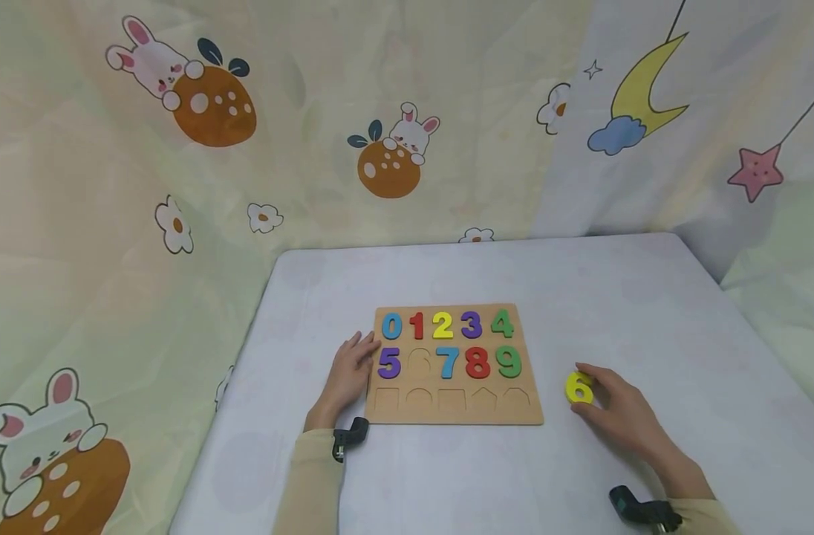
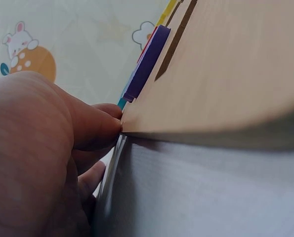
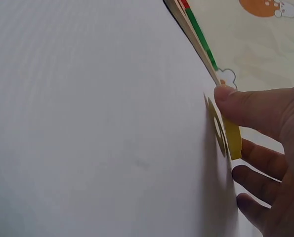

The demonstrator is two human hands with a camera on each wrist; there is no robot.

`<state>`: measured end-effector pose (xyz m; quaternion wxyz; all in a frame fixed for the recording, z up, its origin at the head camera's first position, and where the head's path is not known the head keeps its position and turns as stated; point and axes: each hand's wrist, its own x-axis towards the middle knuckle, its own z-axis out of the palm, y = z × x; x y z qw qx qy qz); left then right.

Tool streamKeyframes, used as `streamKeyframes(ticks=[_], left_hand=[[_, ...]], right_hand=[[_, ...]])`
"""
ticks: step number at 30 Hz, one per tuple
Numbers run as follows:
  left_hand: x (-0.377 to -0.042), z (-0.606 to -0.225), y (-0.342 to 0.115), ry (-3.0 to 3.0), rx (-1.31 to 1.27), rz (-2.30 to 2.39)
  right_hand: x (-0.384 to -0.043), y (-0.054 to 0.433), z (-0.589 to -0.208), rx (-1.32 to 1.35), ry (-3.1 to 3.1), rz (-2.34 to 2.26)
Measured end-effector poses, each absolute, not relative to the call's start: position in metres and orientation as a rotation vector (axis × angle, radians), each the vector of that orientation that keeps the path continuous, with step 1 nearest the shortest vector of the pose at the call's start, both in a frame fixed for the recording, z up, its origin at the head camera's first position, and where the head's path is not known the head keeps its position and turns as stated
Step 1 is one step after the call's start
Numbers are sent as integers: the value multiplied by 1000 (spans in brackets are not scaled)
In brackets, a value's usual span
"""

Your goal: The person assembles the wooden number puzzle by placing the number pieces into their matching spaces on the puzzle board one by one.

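Observation:
A wooden number board point(image 1: 454, 409) lies flat on the table. The left hand point(image 1: 349, 373) rests at its left side, thumb and fingertips touching the edge, also visible in the left wrist view beside the purple 5 point(image 2: 147, 64). To the right of the board, the right hand point(image 1: 624, 412) pinches a yellow number 6 point(image 1: 579, 388) between thumb and fingers. Seen from the right wrist, the yellow 6 point(image 3: 231, 136) is held on edge near the tabletop, its other fingers spread loosely below. A 6-shaped recess point(image 1: 419, 363) shows between the 5 and the blue 7 point(image 1: 448, 362).
Colored numbers 0 to 4 fill the board's top row, with a red 8 point(image 1: 477, 362) and green 9 point(image 1: 509, 362) in the middle row. Outlined shapes line the bottom row. A white cloth covers the table point(image 1: 447, 483); a patterned curtain point(image 1: 313, 148) hangs behind.

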<state>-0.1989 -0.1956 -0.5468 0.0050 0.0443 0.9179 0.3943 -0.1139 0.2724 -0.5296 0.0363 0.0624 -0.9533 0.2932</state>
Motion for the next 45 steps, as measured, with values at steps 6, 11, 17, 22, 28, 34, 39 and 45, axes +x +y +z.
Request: streamKeyframes(ticks=[6,11,17,22,28,34,39,45], left_hand=[[-198,-548,-196,2870,164,1246],[-198,-548,-195,2869,164,1234],[-199,-548,-196,2883,158,1224],[-199,-548,-195,2893,148,1210],[-199,-547,-195,2908,161,1200],[-199,-547,-195,2893,148,1213],[-199,-547,-195,2891,137,1223],[-199,-548,-196,2892,133,1220]], right_hand=[[-122,257,-524,193,-2952,968],[-128,245,-523,227,-2950,988],[-139,227,-524,284,-2930,1014],[-145,209,-521,313,-2935,1021],[-153,193,-517,360,-2910,993],[-162,180,-516,391,-2893,989],[-169,169,-518,389,-2901,1000],[-174,153,-518,380,-2931,1030]])
